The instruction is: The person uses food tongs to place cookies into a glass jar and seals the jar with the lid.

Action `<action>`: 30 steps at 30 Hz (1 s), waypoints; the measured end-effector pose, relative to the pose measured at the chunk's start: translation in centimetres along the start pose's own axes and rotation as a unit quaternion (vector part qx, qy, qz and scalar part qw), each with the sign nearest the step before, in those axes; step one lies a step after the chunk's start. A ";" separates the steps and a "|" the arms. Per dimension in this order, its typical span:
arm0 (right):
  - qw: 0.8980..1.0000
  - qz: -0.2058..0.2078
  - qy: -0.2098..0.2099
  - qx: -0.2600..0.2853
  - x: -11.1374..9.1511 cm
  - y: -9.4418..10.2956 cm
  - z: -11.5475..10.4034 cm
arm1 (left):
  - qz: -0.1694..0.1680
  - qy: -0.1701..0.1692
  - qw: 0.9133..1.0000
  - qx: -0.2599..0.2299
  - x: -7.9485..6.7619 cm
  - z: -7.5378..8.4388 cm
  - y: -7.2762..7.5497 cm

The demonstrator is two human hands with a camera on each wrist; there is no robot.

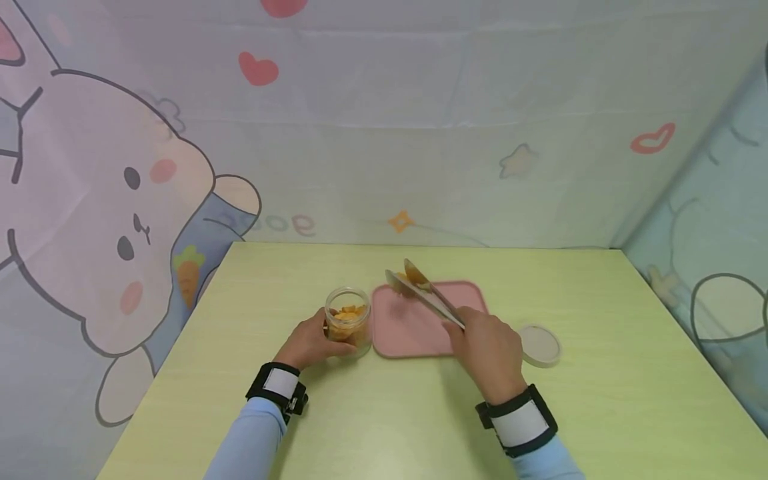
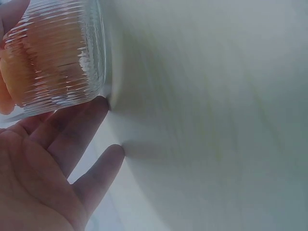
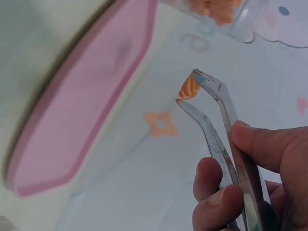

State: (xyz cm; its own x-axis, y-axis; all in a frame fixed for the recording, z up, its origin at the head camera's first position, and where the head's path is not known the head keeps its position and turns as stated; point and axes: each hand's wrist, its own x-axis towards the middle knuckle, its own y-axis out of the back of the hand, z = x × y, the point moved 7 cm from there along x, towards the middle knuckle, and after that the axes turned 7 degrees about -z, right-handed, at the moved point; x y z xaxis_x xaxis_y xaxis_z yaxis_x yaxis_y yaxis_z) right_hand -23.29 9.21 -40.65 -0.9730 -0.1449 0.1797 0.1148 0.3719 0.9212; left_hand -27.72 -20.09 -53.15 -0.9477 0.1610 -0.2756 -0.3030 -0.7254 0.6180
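On the table's left half, my left hand [image 1: 309,341] holds a clear glass jar [image 1: 360,335] around its side, thumb in front. Orange pieces [image 1: 349,313] partly fill the open jar; its ribbed wall shows in the left wrist view, with two fingertips low beside it. My right hand [image 1: 489,353] grips a pair of metal tongs [image 1: 443,308] over the pink tray [image 1: 393,337]. Between the tong tips in the right wrist view is one small orange piece [image 3: 189,88], held above the tray's level. The piece looks like a fruit segment.
A round whitish lid [image 1: 541,345] lies right of the tray, close to my right hand. The jar stands just left of the tray's edge. A printed cloth backdrop [image 1: 420,133] rises behind the pale yellow-green table [image 1: 630,373].
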 end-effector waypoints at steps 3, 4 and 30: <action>1.000 0.007 0.008 0.004 -0.1 0.9 -1.2 | 0.001 -0.003 1.000 -0.002 0.0 0.1 0.0; 1.000 0.006 0.011 0.005 -0.2 1.2 -1.7 | 0.001 -0.004 1.000 -0.004 0.0 0.1 0.0; 0.998 0.005 0.061 -0.006 -0.7 1.6 -7.2 | -0.008 -0.012 1.000 -0.023 -0.2 0.0 0.0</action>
State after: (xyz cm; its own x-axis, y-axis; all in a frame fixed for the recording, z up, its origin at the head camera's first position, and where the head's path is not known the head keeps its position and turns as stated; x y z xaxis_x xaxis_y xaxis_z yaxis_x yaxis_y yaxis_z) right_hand -20.92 3.31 -36.78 -0.9404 -0.2511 0.2293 0.1284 0.3623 0.9232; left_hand -27.59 -20.15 -53.10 -0.9449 0.1880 -0.2679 -0.3139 -0.7520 0.5796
